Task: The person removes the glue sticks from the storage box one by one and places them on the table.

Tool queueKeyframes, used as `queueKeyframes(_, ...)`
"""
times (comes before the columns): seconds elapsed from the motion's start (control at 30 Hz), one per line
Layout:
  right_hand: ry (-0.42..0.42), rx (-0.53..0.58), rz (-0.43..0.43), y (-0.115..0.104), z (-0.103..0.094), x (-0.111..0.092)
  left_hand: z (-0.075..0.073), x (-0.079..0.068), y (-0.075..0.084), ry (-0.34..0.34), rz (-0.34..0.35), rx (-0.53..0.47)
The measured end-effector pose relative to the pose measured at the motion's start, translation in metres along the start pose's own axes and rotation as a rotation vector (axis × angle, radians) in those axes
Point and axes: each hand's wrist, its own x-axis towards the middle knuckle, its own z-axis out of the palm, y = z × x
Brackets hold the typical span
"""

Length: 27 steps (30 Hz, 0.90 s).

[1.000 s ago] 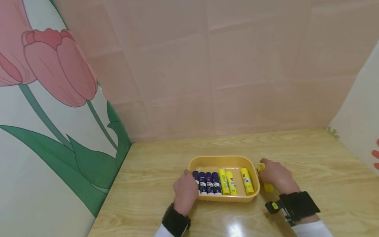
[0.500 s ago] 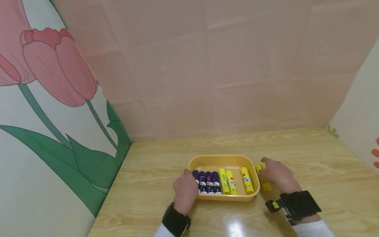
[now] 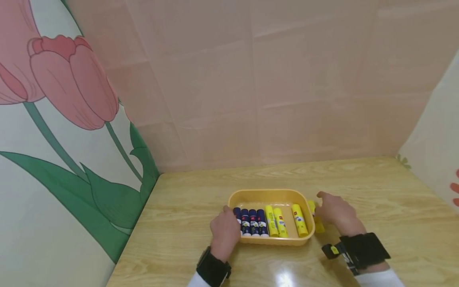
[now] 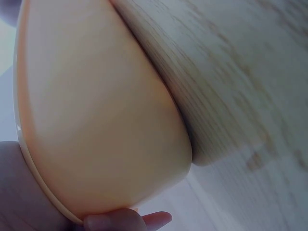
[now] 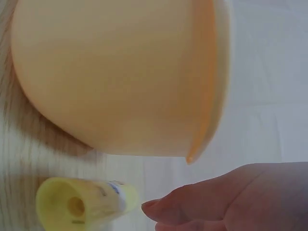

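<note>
A yellow-orange plastic tray point(image 3: 274, 240) sits on the table, and my left hand point(image 3: 225, 229) grips its left rim. The left wrist view shows fingertips point(image 4: 113, 220) against the tray's outer wall. Several dark blue glue sticks point(image 3: 253, 222) lie side by side in the tray's left part. To their right are two yellow glue sticks point(image 3: 271, 221) together and one more yellow stick point(image 3: 299, 220) apart. Another yellow glue stick point(image 5: 103, 199) lies on the table just outside the tray's right end. My right hand point(image 3: 338, 213) is beside it, fingertips apart from it in the right wrist view.
The wood-grain table point(image 3: 179, 227) runs back to a pinkish-brown sheeted wall point(image 3: 258, 99). A panel with painted tulips point(image 3: 71, 79) borders it on the left, and a pale panel point(image 3: 435, 159) on the right.
The loose yellow glue stick has shifted left, up against the tray's right side, and my right hand has drawn slightly right of it. My left hand stays at the rim.
</note>
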Motion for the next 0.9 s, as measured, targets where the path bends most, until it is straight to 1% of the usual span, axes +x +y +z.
queueKeyframes(0.17, 0.032, -0.005, -0.018, -0.004, -0.006, -0.006, 0.0, 0.001, 0.001, 0.002, -0.003, -0.007)
queueKeyframes(0.47, 0.11, -0.025, -0.083, -0.028, -0.02, -0.033, 0.0, 0.002, 0.002, -0.011, -0.014, -0.01)
queueKeyframes(0.57, 0.133, -0.02, -0.103, -0.038, -0.019, -0.041, -0.001, 0.002, 0.002, -0.019, -0.019, -0.017)
queueKeyframes(0.67, 0.132, 0.001, -0.109, -0.048, -0.015, -0.048, -0.001, 0.001, 0.002, -0.025, -0.024, -0.017)
queueKeyframes(0.8, 0.134, 0.013, -0.122, -0.06, -0.006, -0.052, -0.001, 0.0, 0.002, -0.031, -0.033, -0.019)
queueKeyframes(0.9, 0.143, 0.002, -0.131, -0.067, 0.0, -0.053, -0.002, 0.0, 0.002, -0.034, -0.037, -0.024)
